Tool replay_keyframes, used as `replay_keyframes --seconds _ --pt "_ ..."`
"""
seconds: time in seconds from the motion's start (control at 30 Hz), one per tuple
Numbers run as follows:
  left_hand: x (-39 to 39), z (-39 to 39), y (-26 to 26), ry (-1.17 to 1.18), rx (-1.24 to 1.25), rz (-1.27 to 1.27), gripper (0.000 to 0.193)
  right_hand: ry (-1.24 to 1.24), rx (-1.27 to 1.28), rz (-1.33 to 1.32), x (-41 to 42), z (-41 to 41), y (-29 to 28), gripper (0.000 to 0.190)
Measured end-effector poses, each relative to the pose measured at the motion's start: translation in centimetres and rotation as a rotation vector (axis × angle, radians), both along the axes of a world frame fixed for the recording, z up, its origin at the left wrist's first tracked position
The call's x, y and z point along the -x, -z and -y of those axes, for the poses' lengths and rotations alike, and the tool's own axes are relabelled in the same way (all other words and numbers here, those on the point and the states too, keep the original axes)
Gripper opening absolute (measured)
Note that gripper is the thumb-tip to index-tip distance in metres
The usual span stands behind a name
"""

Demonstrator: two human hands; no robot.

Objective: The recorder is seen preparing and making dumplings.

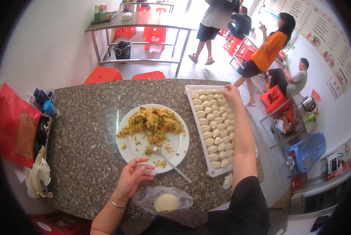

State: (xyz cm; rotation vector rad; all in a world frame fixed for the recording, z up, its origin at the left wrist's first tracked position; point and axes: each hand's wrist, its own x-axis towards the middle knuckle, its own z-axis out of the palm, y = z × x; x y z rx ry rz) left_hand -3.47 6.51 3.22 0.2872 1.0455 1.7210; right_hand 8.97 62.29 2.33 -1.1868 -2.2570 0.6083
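Note:
On the right of the stone tabletop [84,132] lies a white plastic tray [196,127] with rows of pleated, leaf-shaped dumplings [216,132]. My right hand [231,93] reaches to its far right corner, fingertips pinched on a dumpling they partly hide. My forearm covers some of the right-hand rows. My left hand [137,176], empty with fingers spread, hovers by the near left rim of a white plate [179,149]. Chopped vegetable filling [156,122] is heaped on the plate's far half. A metal spoon [175,166] rests across its near rim. Closest to me, round dough wrappers [166,202] sit in a clear plastic bag [146,197].
A red bag [15,126], a blue cup [50,108] and a crumpled plastic glove [39,179] are at the left edge. Red stools [103,75] stand beyond the table. Several people are in the room; one in an orange top [270,50] stands beyond the tray.

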Motion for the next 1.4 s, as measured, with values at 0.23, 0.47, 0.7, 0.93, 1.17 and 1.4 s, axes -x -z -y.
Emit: replay_keyframes --seconds 0.23,0.47,0.7,0.93,1.17,1.4 --pt "0.0 -0.1 0.1 0.025 -0.033 -0.018 0.035 -0.017 -0.079 0.1 -0.2 1.1 0.0 0.033" --pt "-0.7 1.0 -0.3 0.309 0.032 -0.354 0.021 -0.328 0.125 -0.161 -3.9 16.0 -8.6 0.034" --pt "-3.2 0.9 -0.4 0.583 -0.179 -1.126 0.015 -0.831 0.38 -0.06 -11.3 32.8 -11.7 0.035" --pt "-4.3 1.1 -1.1 0.675 -0.086 -1.502 0.027 -0.936 0.429 0.051 -12.2 40.3 -7.8 0.034" --pt "-5.6 3.0 -0.5 0.497 0.066 -1.608 0.034 -0.736 0.337 -0.118 -12.3 41.5 -7.1 0.028" --pt "-7.0 3.7 -0.3 0.261 0.006 -1.612 0.027 -0.534 -0.011 -0.136 -10.1 41.1 -4.6 0.035"
